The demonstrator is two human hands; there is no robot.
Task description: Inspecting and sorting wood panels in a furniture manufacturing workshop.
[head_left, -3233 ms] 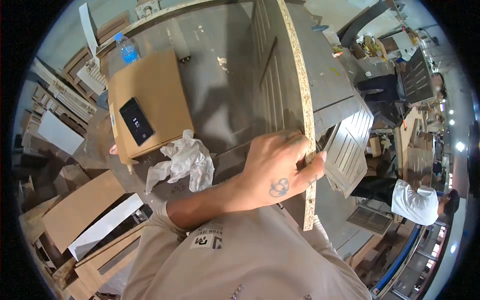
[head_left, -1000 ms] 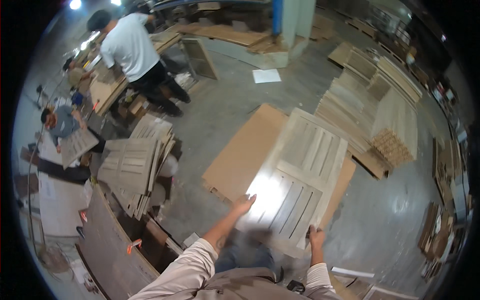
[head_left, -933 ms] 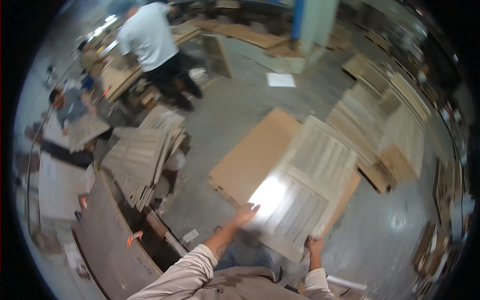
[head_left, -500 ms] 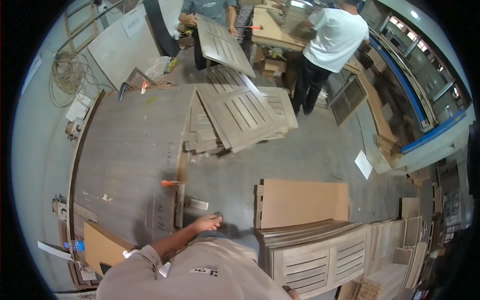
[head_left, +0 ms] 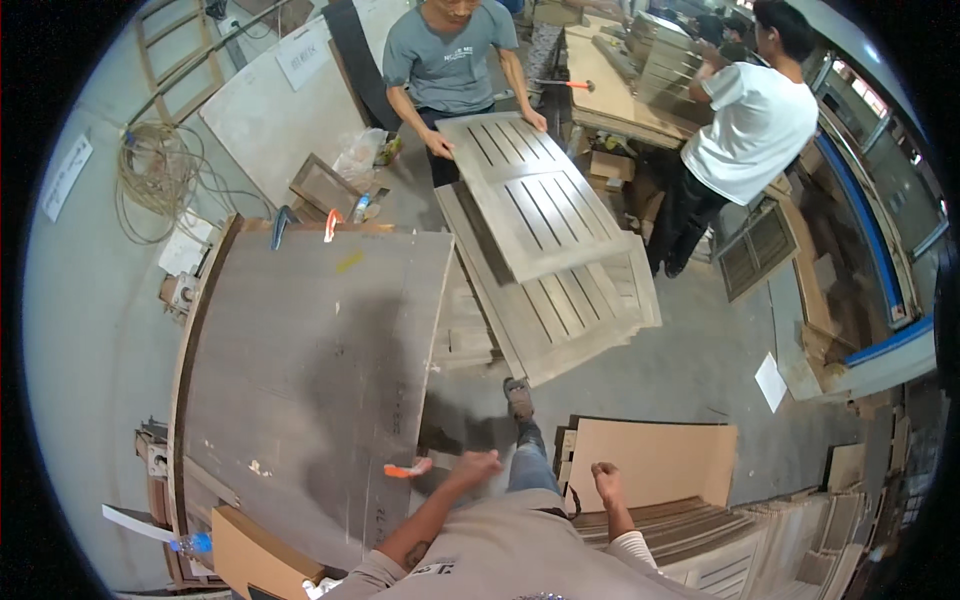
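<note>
My left hand (head_left: pixel 476 467) is closed in front of my body, just right of an orange-handled clamp (head_left: pixel 405 470) on the edge of the brown worktable (head_left: pixel 310 370). Whatever its fingers may hold is hidden. My right hand (head_left: pixel 607 484) hangs closed over a stack of slatted wooden panels (head_left: pixel 650 525) and beside a tan cardboard sheet (head_left: pixel 655 455); I cannot make out anything in it. Ahead, a person in a grey shirt (head_left: pixel 450 60) grips a slatted panel (head_left: pixel 540 190) with both hands, tilted above a pile of similar panels (head_left: pixel 570 315).
My shoe (head_left: pixel 518 398) is beside the panel pile. Farther right, a person in a white shirt (head_left: pixel 755 130) stands at a wooden bench (head_left: pixel 625 110) with stacked pieces. A framed panel (head_left: pixel 757 248) leans nearby. White paper (head_left: pixel 770 382) lies on the floor. Coiled cable (head_left: pixel 160 180) hangs left.
I have stepped toward the panel pile, and my right hand has risen into fuller view. The grey-shirted person's panel now lies lower over the pile. The dark thing in my left fingers no longer shows.
</note>
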